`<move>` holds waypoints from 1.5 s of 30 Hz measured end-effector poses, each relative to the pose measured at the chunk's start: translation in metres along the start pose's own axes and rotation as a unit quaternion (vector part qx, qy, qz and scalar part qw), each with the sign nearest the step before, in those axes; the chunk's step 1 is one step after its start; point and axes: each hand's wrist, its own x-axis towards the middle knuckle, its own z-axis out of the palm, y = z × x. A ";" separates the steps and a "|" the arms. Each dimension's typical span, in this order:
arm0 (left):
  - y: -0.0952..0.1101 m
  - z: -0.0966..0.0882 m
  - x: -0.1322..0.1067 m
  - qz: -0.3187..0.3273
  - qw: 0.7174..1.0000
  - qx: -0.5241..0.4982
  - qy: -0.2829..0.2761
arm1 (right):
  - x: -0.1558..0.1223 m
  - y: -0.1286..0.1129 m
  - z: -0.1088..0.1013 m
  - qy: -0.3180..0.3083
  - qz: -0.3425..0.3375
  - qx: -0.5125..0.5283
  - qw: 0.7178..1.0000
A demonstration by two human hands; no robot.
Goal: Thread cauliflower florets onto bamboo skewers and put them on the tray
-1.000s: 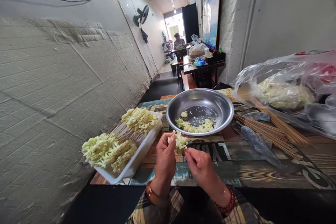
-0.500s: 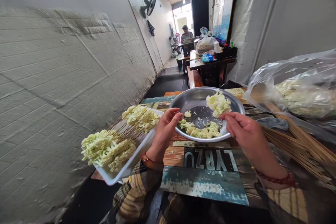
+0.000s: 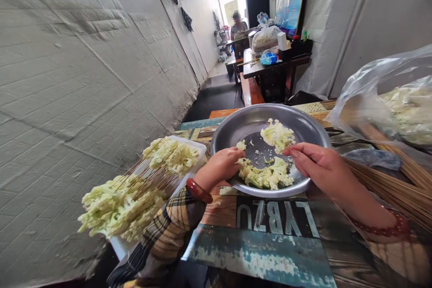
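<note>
Cauliflower florets [image 3: 277,137] on a thin bamboo skewer are held up over the metal basin [image 3: 320,132]. My right hand [image 3: 317,162] pinches the skewer just below them. At the basin's left rim, my left hand [image 3: 222,166] reaches in with fingers curled together. Its fingertips are at the edge of the loose cauliflower pieces [image 3: 266,175], and whether they grip one is hidden. Left of the basin, a white tray [image 3: 199,146] bears skewered cauliflower [image 3: 124,204] in bunches, the sticks pointing across its middle.
Bare bamboo skewers [image 3: 388,189] lie at the right, by a clear plastic bag [image 3: 357,85] of cauliflower. The patterned wooden table [image 3: 270,245] carries everything. Behind stand a dark table [image 3: 253,69] with bags and a bench [image 3: 251,90]. A person [image 3: 239,27] sits farther back.
My left hand has moved down and right to the loose florets, its fingers closing. The skewered cauliflower stays over the basin in my right hand. The view has tilted down and closer.
</note>
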 end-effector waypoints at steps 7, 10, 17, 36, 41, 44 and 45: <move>-0.010 0.000 0.023 0.020 0.992 0.070 -0.101 | 0.002 -0.006 0.000 0.009 -0.088 -0.081 0.993; -0.014 -0.002 0.036 0.025 0.992 0.068 -0.103 | 0.001 -0.005 -0.002 0.015 -0.099 -0.090 0.991; -0.007 0.000 0.065 0.028 0.999 0.000 -0.031 | 0.000 -0.002 -0.007 0.040 -0.087 -0.092 0.991; 0.010 0.033 0.058 0.047 0.991 0.030 -0.121 | -0.008 -0.006 -0.008 -0.005 -0.039 -0.043 0.998; 0.029 0.003 0.049 -0.078 0.894 -0.440 -0.030 | -0.013 0.003 -0.008 -0.030 0.019 0.040 0.999; 0.044 -0.003 0.038 -0.064 0.805 -0.588 0.053 | -0.012 0.006 -0.008 -0.038 0.043 0.066 0.996; 0.049 -0.002 0.035 -0.064 0.786 -0.610 0.079 | -0.012 0.006 -0.008 -0.044 0.046 0.073 0.995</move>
